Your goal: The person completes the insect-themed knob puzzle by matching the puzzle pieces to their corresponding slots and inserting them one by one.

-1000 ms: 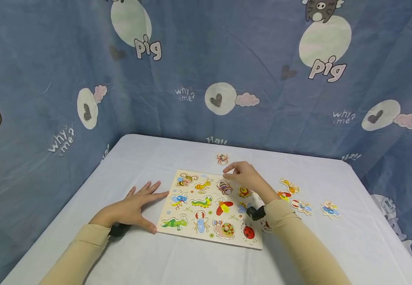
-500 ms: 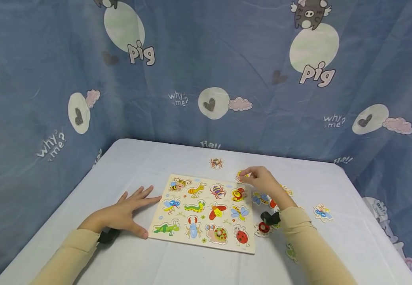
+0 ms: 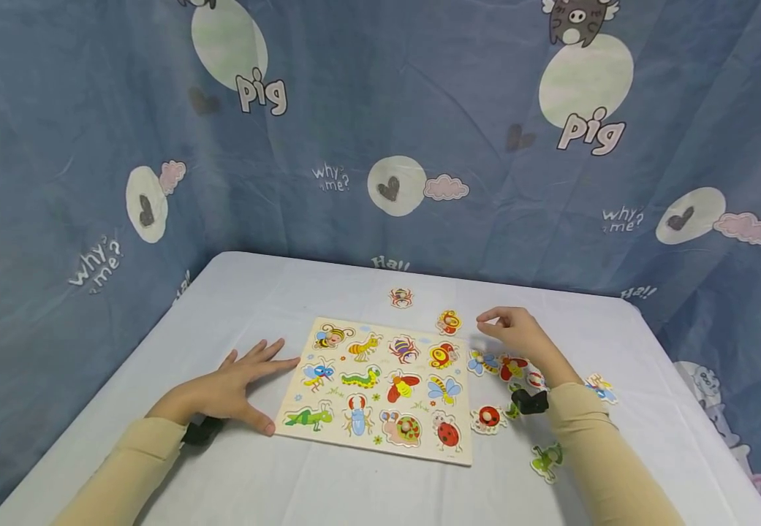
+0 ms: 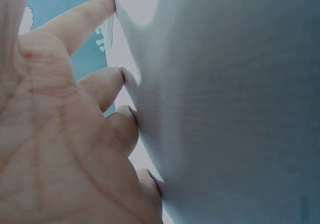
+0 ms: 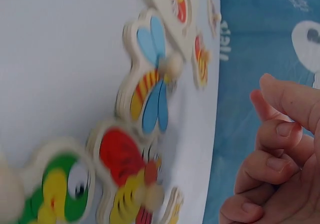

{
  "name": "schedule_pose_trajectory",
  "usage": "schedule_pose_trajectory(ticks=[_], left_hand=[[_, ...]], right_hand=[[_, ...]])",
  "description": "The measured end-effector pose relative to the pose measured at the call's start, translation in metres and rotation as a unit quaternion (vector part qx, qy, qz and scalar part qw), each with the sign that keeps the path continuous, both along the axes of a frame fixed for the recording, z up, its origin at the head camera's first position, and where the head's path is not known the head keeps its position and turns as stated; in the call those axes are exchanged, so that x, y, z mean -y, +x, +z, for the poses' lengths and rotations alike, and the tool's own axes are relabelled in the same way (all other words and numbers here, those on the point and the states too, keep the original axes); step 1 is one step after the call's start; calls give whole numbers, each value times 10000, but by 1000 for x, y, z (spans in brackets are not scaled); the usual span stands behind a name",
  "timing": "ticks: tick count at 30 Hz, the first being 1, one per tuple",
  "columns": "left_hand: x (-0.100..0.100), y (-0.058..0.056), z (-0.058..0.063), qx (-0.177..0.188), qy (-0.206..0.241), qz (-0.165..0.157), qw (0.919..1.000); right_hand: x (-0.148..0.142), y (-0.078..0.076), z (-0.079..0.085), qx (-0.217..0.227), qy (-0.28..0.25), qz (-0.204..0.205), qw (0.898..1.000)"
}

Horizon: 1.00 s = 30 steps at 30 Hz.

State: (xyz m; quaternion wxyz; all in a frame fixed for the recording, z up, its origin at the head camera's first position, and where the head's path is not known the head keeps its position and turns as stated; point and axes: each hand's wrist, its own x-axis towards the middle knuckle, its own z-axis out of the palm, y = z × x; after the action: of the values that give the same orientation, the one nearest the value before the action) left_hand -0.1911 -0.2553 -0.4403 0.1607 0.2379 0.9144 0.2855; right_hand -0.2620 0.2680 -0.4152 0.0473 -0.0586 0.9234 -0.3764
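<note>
A wooden insect puzzle board [image 3: 380, 343] lies flat on the white table. My left hand [image 3: 229, 391] rests with fingers spread, and its thumb and index finger touch the board's left edge. My right hand [image 3: 520, 337] hovers beyond the board's far right corner, loosely curled around nothing. Nearest to it are a red-and-yellow butterfly piece [image 3: 449, 322], a blue-winged dragonfly piece [image 5: 157, 77] and a red-winged bug piece [image 5: 122, 166], each with a knob. On the board, the bee piece [image 3: 332, 337] and the snail piece [image 3: 401, 428] sit in place.
A spider piece [image 3: 401, 297] lies past the far edge of the board. To the right are a ladybug piece [image 3: 488, 418], a green frog-like piece [image 3: 547, 462] and a blue-and-yellow piece [image 3: 600, 388]. A blue printed curtain [image 3: 327, 219] stands behind the table.
My right hand has gone rightward from above the board's far edge, over the butterfly piece, and off to its right. My left hand has kept its place at the board. The view has shifted slightly.
</note>
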Motion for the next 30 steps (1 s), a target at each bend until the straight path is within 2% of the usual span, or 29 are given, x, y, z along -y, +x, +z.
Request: schedule_pose_trajectory(ticks=[12, 30], left_hand=[[0, -1, -2, -20, -19, 14, 10000], [-3, -4, 3, 46, -164, 78, 9998]], right_hand=[[-29, 1, -3, 94, -5, -110, 9999], [-54, 0, -15, 726, 330, -467, 9957]])
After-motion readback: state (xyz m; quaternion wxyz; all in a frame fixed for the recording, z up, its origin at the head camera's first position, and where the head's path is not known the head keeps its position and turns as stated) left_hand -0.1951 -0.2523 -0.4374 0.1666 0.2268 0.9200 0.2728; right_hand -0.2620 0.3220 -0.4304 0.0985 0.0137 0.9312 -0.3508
